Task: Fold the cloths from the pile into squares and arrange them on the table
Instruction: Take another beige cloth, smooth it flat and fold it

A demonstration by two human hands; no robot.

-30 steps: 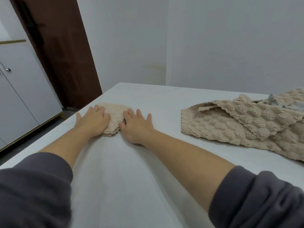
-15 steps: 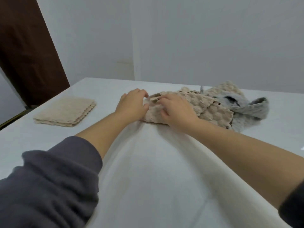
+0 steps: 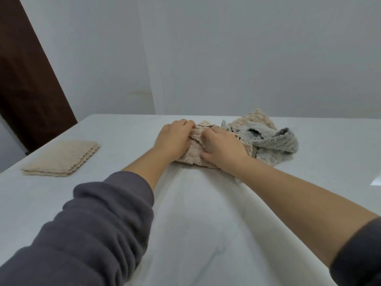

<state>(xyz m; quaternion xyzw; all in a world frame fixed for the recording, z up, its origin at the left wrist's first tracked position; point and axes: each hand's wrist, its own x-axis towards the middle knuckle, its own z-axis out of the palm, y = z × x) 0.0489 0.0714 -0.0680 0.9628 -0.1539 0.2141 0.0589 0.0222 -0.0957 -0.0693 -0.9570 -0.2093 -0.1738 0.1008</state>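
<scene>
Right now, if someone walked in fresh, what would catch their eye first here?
First, the left hand and right hand, side by side at the middle of the white table, both gripping a beige cloth at the near edge of the crumpled pile of beige and grey cloths. Next, the folded beige cloth lying apart on the table's left side.

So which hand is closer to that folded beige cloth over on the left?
Left. The left hand grips the pile's beige cloth, well right of the folded cloth; the right hand grips the same cloth, farther right.
</scene>
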